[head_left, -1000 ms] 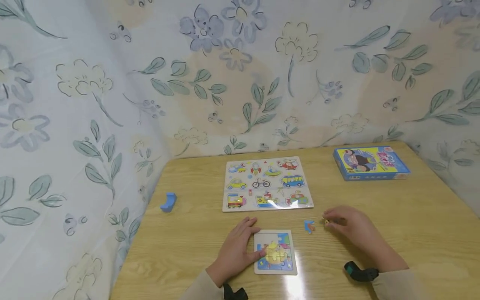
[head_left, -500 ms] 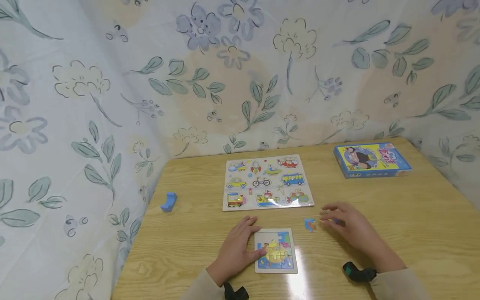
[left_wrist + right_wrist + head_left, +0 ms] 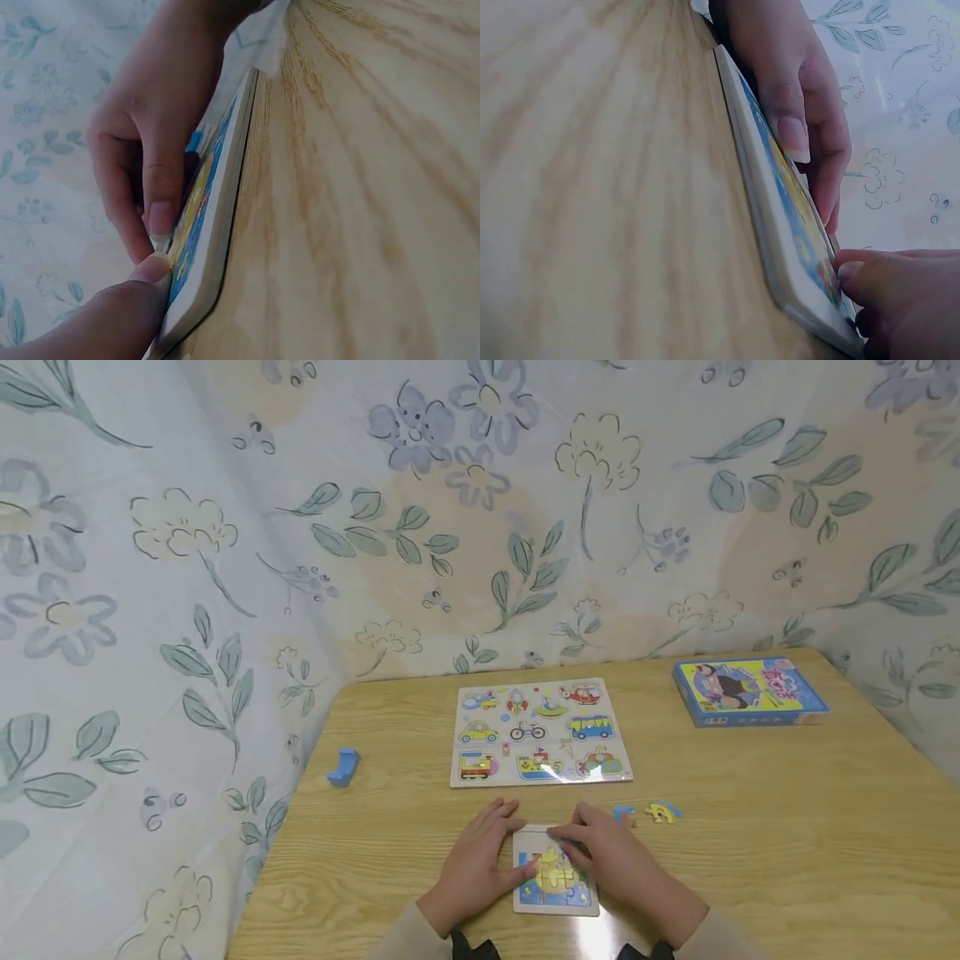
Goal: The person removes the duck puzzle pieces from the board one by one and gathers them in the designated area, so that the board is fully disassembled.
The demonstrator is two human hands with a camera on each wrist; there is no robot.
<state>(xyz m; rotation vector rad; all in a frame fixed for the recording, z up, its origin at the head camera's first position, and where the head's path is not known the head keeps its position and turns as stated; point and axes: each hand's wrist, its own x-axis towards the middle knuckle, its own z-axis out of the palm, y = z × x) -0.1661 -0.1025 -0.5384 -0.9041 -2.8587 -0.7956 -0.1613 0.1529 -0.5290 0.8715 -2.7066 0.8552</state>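
Observation:
A small jigsaw puzzle in a pale wooden tray (image 3: 555,910) lies on the table, its printed pieces yellow and blue, with bare pale backing at the upper left. My left hand (image 3: 480,864) rests along the tray's left side, fingers stretched forward and thumb over the picture. At the tray's upper right is my right hand (image 3: 611,856), its thumb and index finger bent close together over the puzzle. Whether a piece is between those fingertips, I cannot tell. Just beyond the right hand lie a blue-and-orange puzzle piece (image 3: 624,814) and a yellow-and-blue puzzle piece (image 3: 663,812).
Behind the tray lies a larger vehicle puzzle board (image 3: 542,733). A blue and yellow box (image 3: 750,691) stands at the back right. At the left is a small blue block (image 3: 343,767). A floral cloth (image 3: 480,568) hangs behind the wooden table (image 3: 390,827).
My right hand has left the yellow-and-blue piece on the table and moved left onto the tray's upper right. My left hand has stayed on the tray. The head view has shifted slightly.

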